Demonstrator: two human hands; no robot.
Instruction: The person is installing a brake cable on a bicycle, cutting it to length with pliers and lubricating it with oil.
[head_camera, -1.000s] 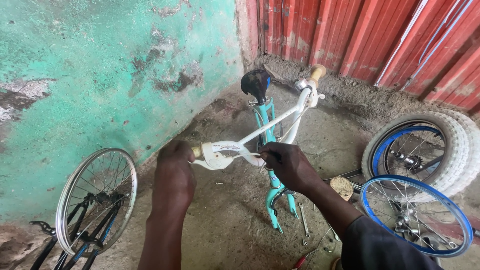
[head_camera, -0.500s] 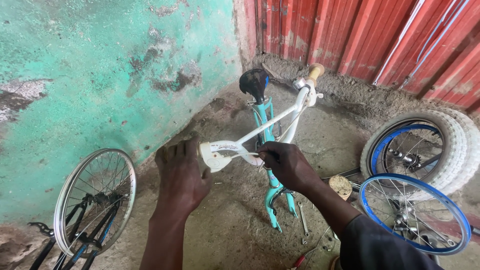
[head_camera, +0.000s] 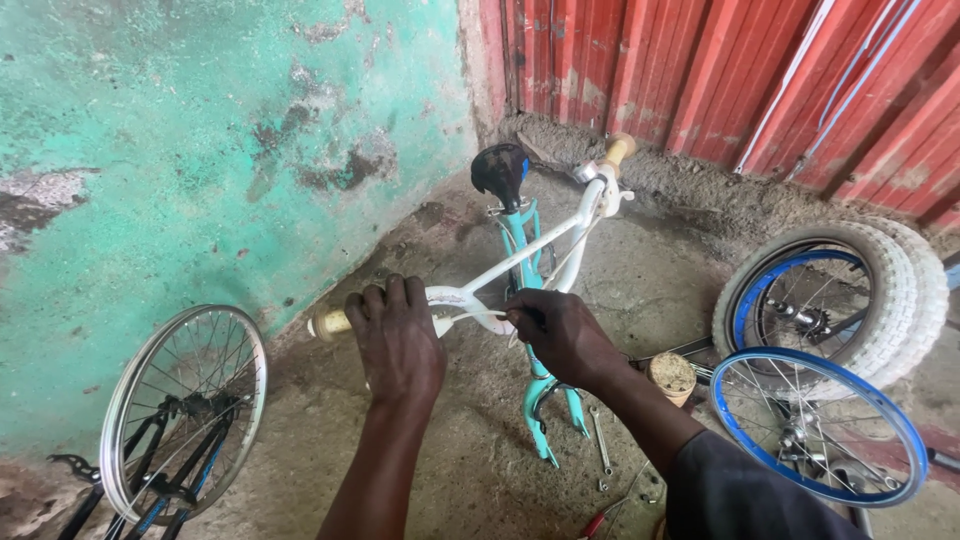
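Observation:
A small teal bicycle frame (head_camera: 525, 250) stands on its fork (head_camera: 548, 410) on the concrete floor, with a black saddle (head_camera: 500, 168) at the far end. White handlebars (head_camera: 545, 250) with tan grips cross the frame. My left hand (head_camera: 397, 340) wraps over the near end of the handlebars, next to the tan grip (head_camera: 328, 323). My right hand (head_camera: 562, 335) grips the handlebars near the stem, fingers closed around the white tube.
A silver-rimmed wheel on a dark frame (head_camera: 185, 410) leans by the green wall (head_camera: 200, 150) at left. A blue rim (head_camera: 815, 425) and a white-tyred wheel (head_camera: 880, 300) lie at right. Spanners (head_camera: 602, 445) and a small round tin (head_camera: 672, 375) lie on the floor. Red corrugated sheeting (head_camera: 750, 80) stands behind.
My left hand has slid from behind the near grip onto the handlebar tube and closed over it. The handlebars have turned slightly, and the near tan grip now shows.

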